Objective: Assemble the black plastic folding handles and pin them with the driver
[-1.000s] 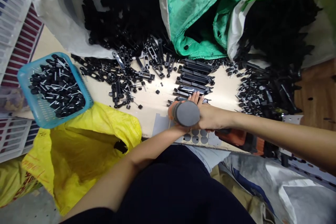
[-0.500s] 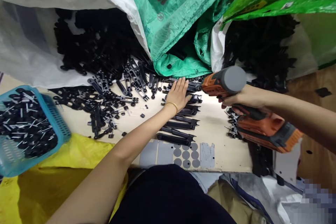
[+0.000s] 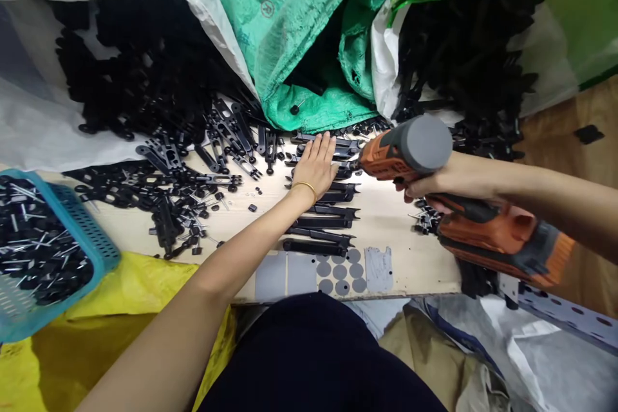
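Right hand (image 3: 447,179) grips orange-and-black power driver (image 3: 381,156), nose just beside left hand (image 3: 315,170), which lies flat, fingers extended, over long black plastic parts (image 3: 316,246); driver slippage could jab its thumb.

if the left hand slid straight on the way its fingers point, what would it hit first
Probably the green sack, whose near edge lies just beyond the fingers of the left hand, though depth is unclear in this single view.

open tabletop (image 3: 383,215) right of the black bars (image 3: 316,246), orange drill (image 3: 410,149) across far end
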